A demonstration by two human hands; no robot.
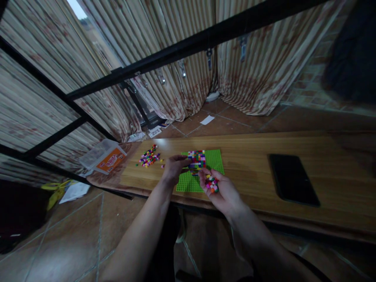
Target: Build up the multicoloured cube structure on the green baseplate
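A green studded baseplate (215, 158) lies on the wooden table, with a block of small multicoloured toy bricks (197, 157) built up on it. My left hand (175, 167) reaches over the left part of the plate, fingers pinched together at the built bricks; whatever is between the fingertips is too small to make out. Palm up and cupped, my right hand (225, 188) holds several loose toy bricks (211, 183) above the plate's near right side. Part of the plate is hidden behind both hands.
A pile of loose bricks (149, 156) lies left on the table (243, 156), beyond it a clear plastic box with an orange label (110, 159). A black tablet (293, 179) rests at the right. A dark metal bar (164, 55) with hanging clips crosses before the curtains.
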